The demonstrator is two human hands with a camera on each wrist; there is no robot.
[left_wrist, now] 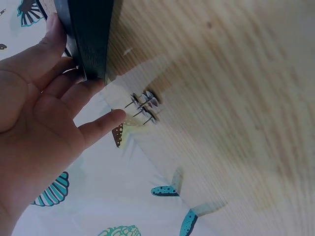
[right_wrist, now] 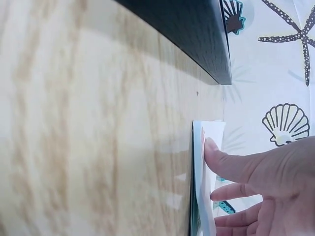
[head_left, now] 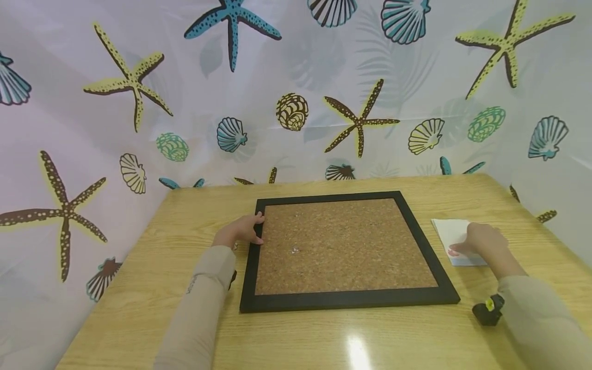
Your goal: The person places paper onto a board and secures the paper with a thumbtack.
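A corkboard (head_left: 342, 246) in a black frame lies on the table. My left hand (head_left: 241, 229) holds the frame's left side, thumb and fingertips against the frame (left_wrist: 91, 44). Several pushpins (left_wrist: 142, 105) with shiny heads lie on the table beside that hand's outstretched little finger. On the cork are two small silvery items, one nearer (head_left: 294, 250) and one farther (head_left: 298, 214), too small to make out. My right hand (head_left: 485, 241) rests on a stack of white paper (head_left: 450, 228) with a pinkish print. Its thumb and fingertips touch the top sheet (right_wrist: 209, 172); the hand covers much of it.
The wooden table (head_left: 324, 334) runs back to a white curtain (head_left: 296, 61) printed with starfish and shells, which also hangs at both sides. The stack lies just right of the frame. A black wrist device (head_left: 487, 310) sits at the right cuff.
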